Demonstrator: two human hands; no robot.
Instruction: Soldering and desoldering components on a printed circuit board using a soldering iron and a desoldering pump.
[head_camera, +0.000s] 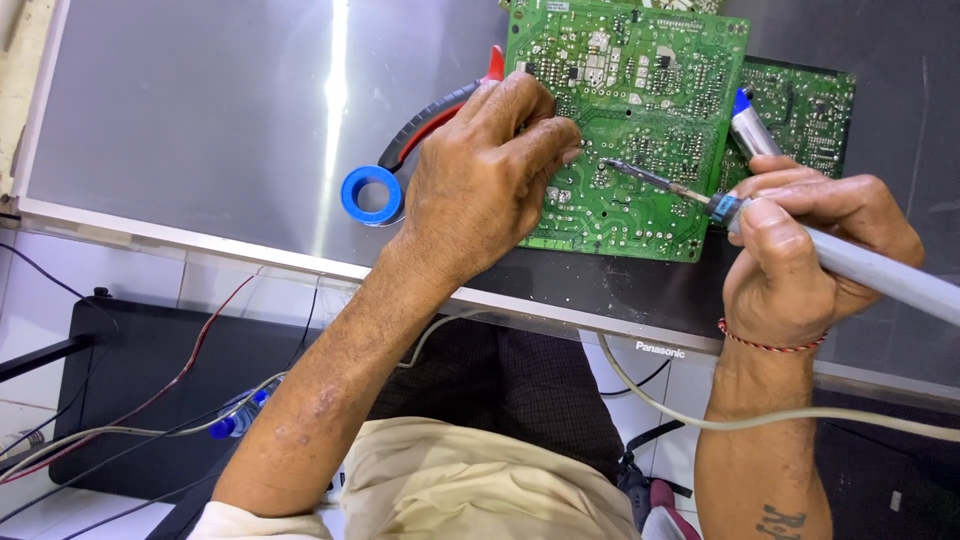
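Note:
A green circuit board (640, 90) lies solder side up on a grey flat panel (200, 120). My left hand (485, 180) rests on the board's left part, fingers curled down on it. My right hand (805, 250) grips a grey soldering iron (860, 262); its metal tip (625, 170) touches the middle of the board. The same hand also holds a grey pen-shaped tool with a blue cap (750, 125), standing up behind the fingers.
A second green board (810, 110) lies under the first at the right. A blue ring-shaped spool (372, 194) and red-and-black pliers (440, 115) lie left of my left hand. Cables (150, 400) hang below the panel's edge over a black box (130, 370).

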